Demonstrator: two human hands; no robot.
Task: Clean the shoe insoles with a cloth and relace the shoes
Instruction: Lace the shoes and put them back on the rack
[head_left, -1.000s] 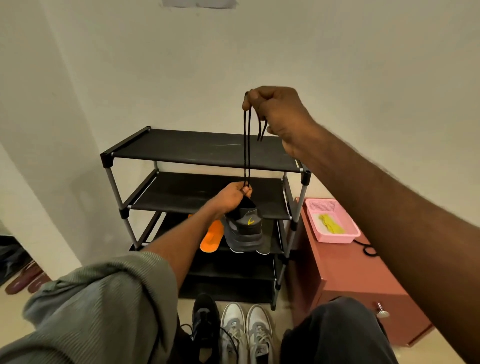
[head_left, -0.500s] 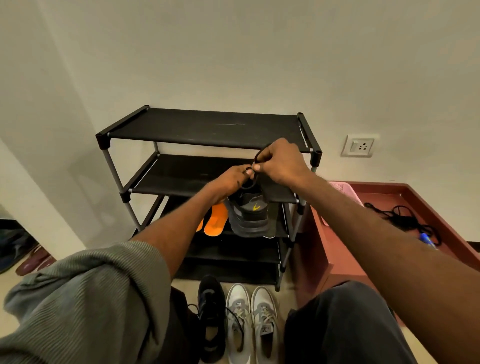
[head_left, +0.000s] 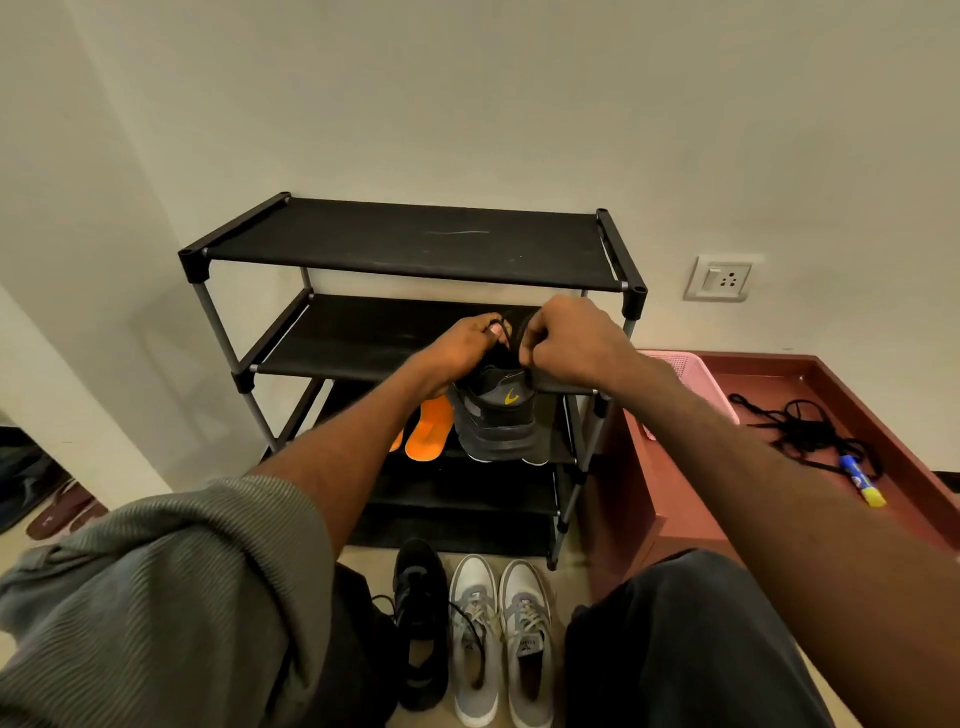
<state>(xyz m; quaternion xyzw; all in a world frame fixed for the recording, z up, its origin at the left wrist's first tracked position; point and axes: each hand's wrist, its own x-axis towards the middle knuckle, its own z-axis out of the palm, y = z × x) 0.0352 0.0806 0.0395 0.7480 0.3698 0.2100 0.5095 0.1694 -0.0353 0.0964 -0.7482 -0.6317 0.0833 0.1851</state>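
**Lace drawn down to the collar**

Right hand has dropped from overhead to meet left hand; both pinch the thin black lace above the dark grey trainer with yellow logo, held before the black shelf rack. Lace limp, slippery: take near the tips. Shoe light, soft-collared.

A plain off-white wall fills the upper frame, with a white switch-and-socket plate at centre right. Against it stands a black tiered shoe rack on a beige floor; a reddish-brown cabinet sits just right.
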